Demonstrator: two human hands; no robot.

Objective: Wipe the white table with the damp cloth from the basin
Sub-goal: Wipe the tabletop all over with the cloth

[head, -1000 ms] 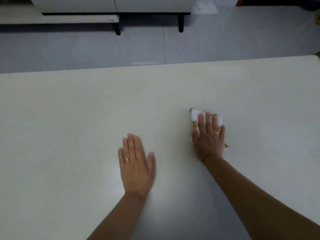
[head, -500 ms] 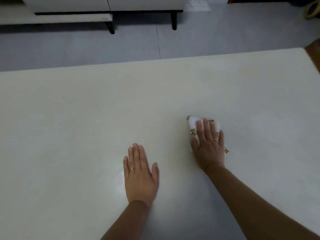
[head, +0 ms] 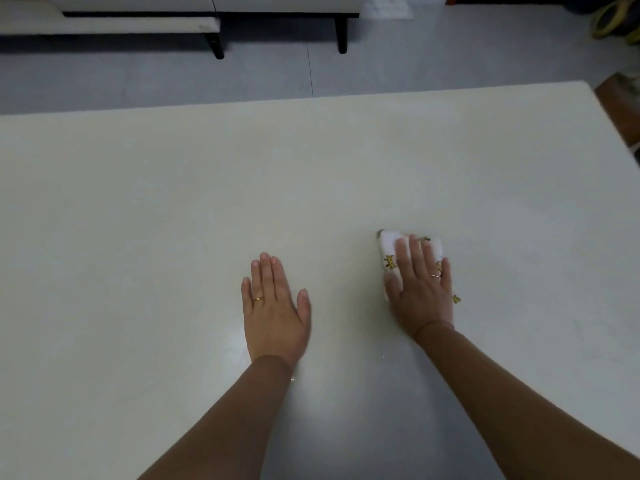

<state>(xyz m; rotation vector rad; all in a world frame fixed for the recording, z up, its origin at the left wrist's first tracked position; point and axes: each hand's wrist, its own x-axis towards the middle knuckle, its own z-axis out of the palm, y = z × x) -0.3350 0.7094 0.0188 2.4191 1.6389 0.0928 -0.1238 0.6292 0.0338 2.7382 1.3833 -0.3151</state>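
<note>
Fingers (head: 412, 258) of the right hand (head: 420, 289) lie straight, pressing the folded white yellow-printed cloth (head: 389, 249) beneath them onto the white table (head: 173, 202); the left hand (head: 273, 306) rests flat.

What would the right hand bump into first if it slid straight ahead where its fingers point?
Nothing, as far as the picture shows. The right hand lies flat on the cloth, fingers pointing away from the person; ahead is only bare white table up to its far edge, then the grey floor.
</note>
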